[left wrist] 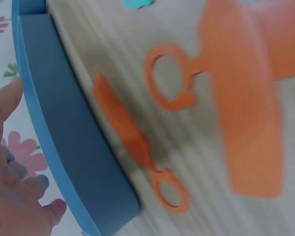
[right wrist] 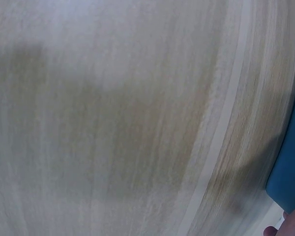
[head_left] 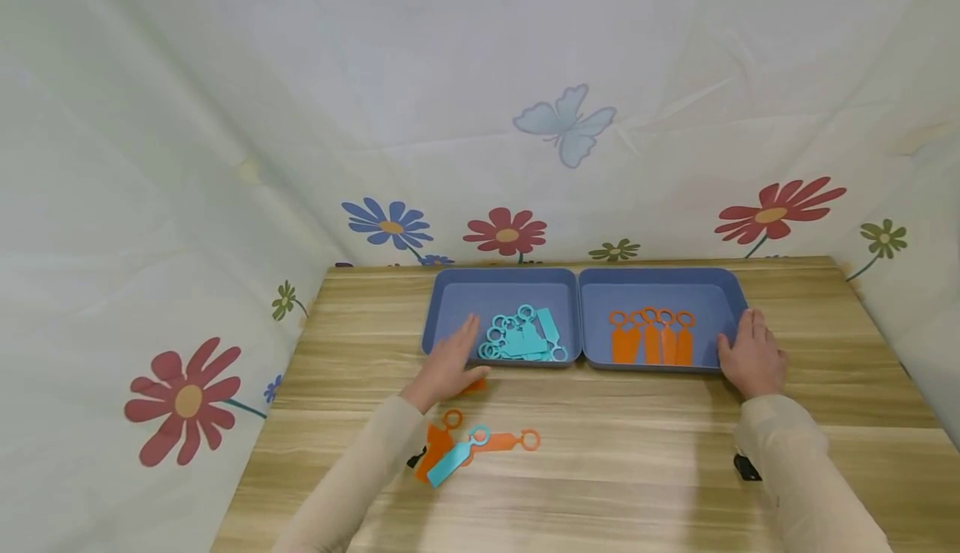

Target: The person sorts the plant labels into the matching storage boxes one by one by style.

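Cream sleeves (head_left: 806, 478), softly creased, are seen closest to the head camera. Between them, a table (head_left: 600, 478) is streaked with brown and pale wood grain. Flat tags, each cut as a strip ending in a ring, are scattered near the left sleeve: one turquoise tag (head_left: 450, 463) is laid across loose orange tags (head_left: 495, 443). Another orange tag (left wrist: 123, 123) is set beside the front wall of the smooth blue left tray (head_left: 461, 303). Over that tray's front edge the left hand (head_left: 447, 366) is held, fingers straight, thumb spread apart, nothing clamped. By the right hand (head_left: 753, 357), thumb and fingers apart, the front right corner of the matching right tray (head_left: 652, 293) is touched. Heaped turquoise tags (head_left: 525, 341) are contained in the left tray; lined-up orange tags (head_left: 651, 345), rings pointing backward, in the right. Behind, a wrinkled white sheet (head_left: 465, 53) is printed with flowers.
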`<state>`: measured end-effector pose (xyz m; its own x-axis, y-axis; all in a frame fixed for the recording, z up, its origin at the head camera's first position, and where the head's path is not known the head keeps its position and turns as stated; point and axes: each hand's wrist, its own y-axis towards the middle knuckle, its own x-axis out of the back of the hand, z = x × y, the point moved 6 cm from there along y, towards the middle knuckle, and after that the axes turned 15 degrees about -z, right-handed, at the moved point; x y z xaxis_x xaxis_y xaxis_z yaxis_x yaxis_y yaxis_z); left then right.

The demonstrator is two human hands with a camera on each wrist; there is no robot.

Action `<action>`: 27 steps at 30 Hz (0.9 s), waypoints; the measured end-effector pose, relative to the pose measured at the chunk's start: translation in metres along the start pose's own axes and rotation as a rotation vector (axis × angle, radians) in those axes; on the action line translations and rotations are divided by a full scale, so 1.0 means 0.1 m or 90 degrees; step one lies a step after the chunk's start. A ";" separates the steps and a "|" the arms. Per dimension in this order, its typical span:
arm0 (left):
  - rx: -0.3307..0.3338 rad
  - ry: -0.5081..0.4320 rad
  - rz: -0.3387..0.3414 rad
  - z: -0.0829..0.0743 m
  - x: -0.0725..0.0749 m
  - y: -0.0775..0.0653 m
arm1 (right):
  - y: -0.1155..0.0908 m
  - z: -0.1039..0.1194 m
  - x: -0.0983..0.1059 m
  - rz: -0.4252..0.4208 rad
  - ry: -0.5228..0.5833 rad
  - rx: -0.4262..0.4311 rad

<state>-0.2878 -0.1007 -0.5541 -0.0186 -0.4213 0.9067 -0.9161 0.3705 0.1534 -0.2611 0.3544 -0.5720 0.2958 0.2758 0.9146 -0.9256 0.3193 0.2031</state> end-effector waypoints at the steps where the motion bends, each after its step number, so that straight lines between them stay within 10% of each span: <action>1: -0.007 0.010 0.000 0.00 -0.01 -0.04 | 0.00 0.00 0.01 -0.001 0.001 0.000; 14: -0.093 0.027 0.021 -0.11 -0.20 -0.57 | 0.00 0.01 0.02 -0.006 -0.001 0.002; 27: -0.084 0.020 0.064 -0.10 -0.34 -0.86 | -0.02 0.03 0.03 -0.001 0.003 0.004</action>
<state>-0.2044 -0.1097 -0.5944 -0.0932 -0.3505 0.9319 -0.8493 0.5165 0.1094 -0.2588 0.3518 -0.5690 0.2990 0.2797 0.9123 -0.9264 0.3145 0.2072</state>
